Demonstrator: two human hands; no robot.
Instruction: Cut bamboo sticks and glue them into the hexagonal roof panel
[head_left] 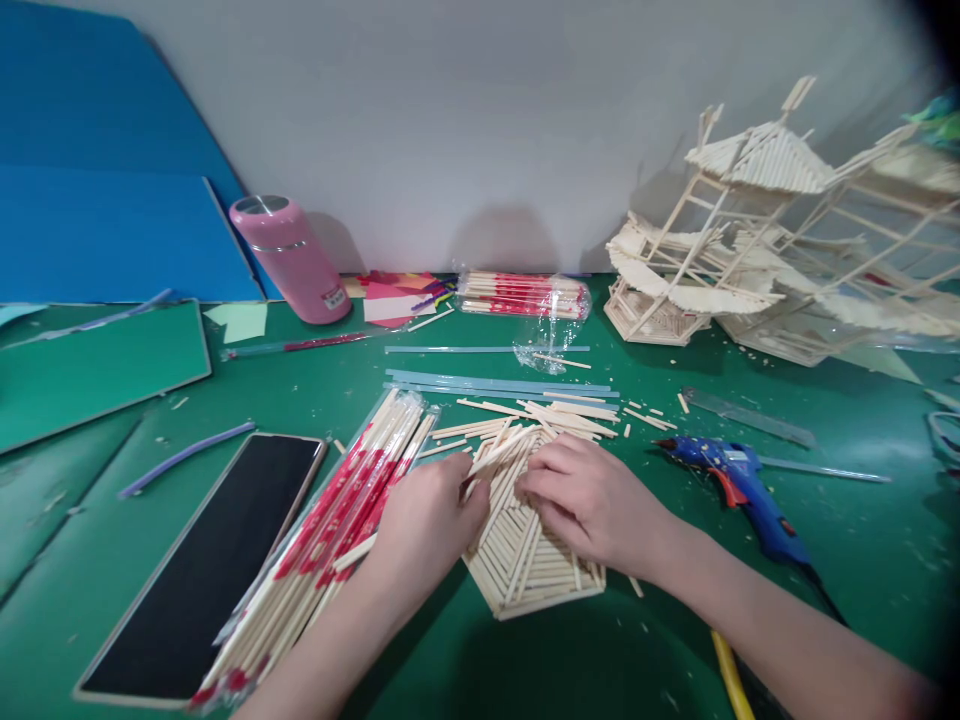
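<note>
A many-sided panel of glued wooden sticks [547, 580] lies flat on the green table, under both hands. My left hand [435, 515] is closed around a wooden chopstick [356, 553]; its lower end shows behind the wrist, and it seems to run on over the panel's far part. On the panel's right side rests my right hand [585, 495], its fingers curled together; whatever is between the fingertips is hidden. Loose cut sticks [570, 415] lie scattered just beyond the panel.
Packs of chopsticks [330, 520] and a phone [217, 570] lie left. Right are a blue glue gun [750, 490] and yellow handle [727, 675]. Behind stand a pink flask [296, 265] and stick pavilion models [712, 240]. Glue sticks [502, 385] lie ahead.
</note>
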